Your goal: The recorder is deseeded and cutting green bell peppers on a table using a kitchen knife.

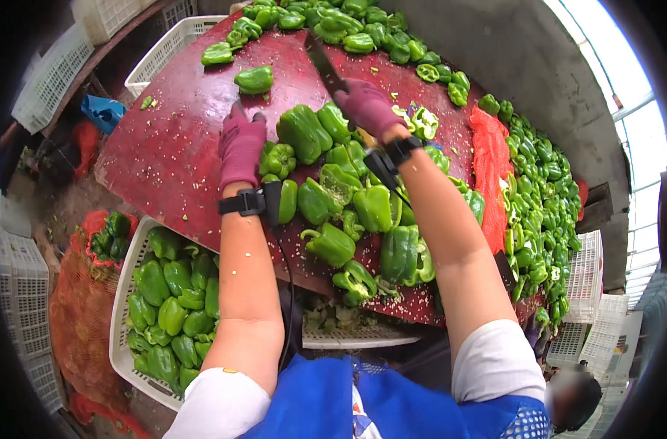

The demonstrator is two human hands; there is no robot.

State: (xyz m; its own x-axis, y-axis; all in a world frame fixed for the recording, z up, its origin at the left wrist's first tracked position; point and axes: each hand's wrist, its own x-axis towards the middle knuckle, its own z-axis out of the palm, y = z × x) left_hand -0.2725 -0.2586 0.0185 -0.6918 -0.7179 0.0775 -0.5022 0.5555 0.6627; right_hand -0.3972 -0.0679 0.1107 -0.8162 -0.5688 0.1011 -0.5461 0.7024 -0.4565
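Observation:
My left hand (241, 146), in a purple glove with dark fingertips, is above the red tabletop (169, 139). Its index finger and thumb are apart, holding nothing I can see, just short of a single green bell pepper (254, 80). In the matching glove, my right hand (366, 108) is closed round a knife (322, 62), whose dark blade points away and to the left. Between and below my wrists lies a cluster of green bell peppers (303, 134). Some, such as a cut pepper (357, 282), show pale insides. Seeds are scattered over the table.
A white crate (119, 322) of peppers stands below the table's left side, beside a stuffed orange mesh bag (88, 329). More peppers (337, 25) line the far edge. Red netting (491, 168) borders a large pepper pile (538, 190) at right. Another person's head (578, 399) shows lower right.

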